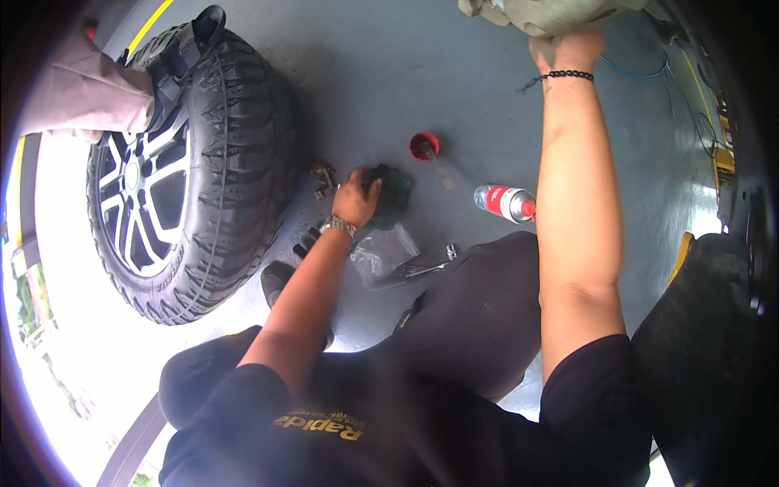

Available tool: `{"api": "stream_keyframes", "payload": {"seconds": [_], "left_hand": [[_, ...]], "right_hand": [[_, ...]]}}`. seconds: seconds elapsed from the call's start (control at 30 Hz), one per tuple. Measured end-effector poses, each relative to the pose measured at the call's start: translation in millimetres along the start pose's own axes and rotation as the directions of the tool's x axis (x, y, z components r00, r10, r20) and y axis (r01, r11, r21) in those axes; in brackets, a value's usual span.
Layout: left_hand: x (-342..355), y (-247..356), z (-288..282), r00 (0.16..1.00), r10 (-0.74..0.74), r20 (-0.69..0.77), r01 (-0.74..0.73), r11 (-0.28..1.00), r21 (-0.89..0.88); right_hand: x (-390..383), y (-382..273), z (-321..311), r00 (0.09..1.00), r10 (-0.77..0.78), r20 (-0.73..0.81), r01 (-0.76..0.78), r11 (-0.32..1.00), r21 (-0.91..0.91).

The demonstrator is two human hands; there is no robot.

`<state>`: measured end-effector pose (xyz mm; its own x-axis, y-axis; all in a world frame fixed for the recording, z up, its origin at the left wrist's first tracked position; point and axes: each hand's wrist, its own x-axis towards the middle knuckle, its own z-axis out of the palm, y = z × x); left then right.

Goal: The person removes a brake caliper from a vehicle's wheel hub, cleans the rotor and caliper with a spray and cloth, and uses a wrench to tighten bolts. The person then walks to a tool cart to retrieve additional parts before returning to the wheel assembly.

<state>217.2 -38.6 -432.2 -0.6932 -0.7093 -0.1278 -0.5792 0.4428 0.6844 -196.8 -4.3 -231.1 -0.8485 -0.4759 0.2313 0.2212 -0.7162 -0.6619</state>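
Observation:
My left hand [357,200] reaches down to the floor, its fingers curled at a dark green thing [395,193], either a cloth or a soft pack. Small metal parts [323,179] lie just left of that hand, and a clear plastic bag [385,248] lies nearer to me. Up at the top edge, my right hand [568,52] is raised to the underside of a rough grey metal part [552,13]. The fingertips there are hidden by the part, though the hand looks closed on it.
A large tyre on a wheel [235,178] stands at the left, with another person's leg [89,93] beside it. On the floor are a red cup [423,146], a spray can [506,202] on its side and a metal tool [428,268]. A blue hose [641,75] runs at the right.

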Motion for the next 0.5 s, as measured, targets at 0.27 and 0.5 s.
{"api": "stream_keyframes", "payload": {"seconds": [0.27,0.5], "left_hand": [[-27.9,-12.2,11.1,0.998,0.065,-0.018,-0.062,0.989,0.138],[34.0,48.3,1.5,0.906,0.29,-0.308,-0.302,0.953,0.008]], "right_hand": [[-22.4,-19.4,31.8,0.996,-0.044,0.073,0.054,0.99,-0.129],[-8.2,-23.7,11.2,0.987,0.034,-0.155,-0.11,0.848,-0.519]]}}
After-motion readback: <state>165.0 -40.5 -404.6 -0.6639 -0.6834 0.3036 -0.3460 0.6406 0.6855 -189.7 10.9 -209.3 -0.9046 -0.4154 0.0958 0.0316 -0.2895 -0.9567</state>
